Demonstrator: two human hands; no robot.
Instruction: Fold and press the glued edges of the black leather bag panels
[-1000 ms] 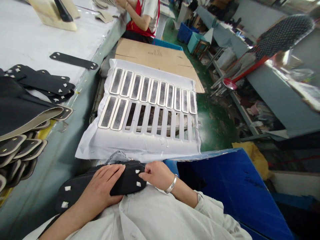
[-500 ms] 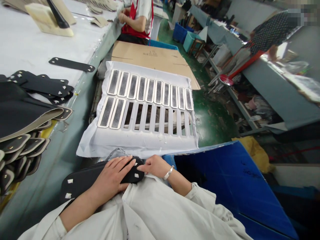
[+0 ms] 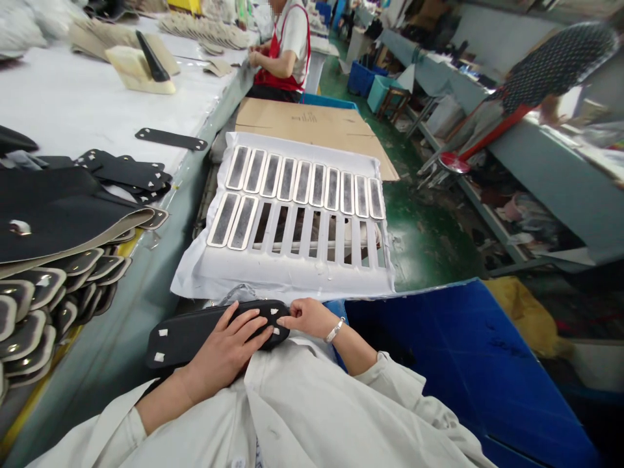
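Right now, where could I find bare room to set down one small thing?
Bare patches: the white table between the beige block and the lone black strip; also the cardboard beyond the white slotted panel. The near left is crowded with a folded black sheet and piled black strips; your left hand covers part of a thick black piece.

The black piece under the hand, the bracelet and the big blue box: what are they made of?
Black piece: perhaps leather or imitation leather; it's smooth, with a soft sheen.
Bracelet: probably polished metal, because it's silvery with bright glints.
Blue box: likely plastic sheet, since its flat, thin-edged wall looks slightly glossy.
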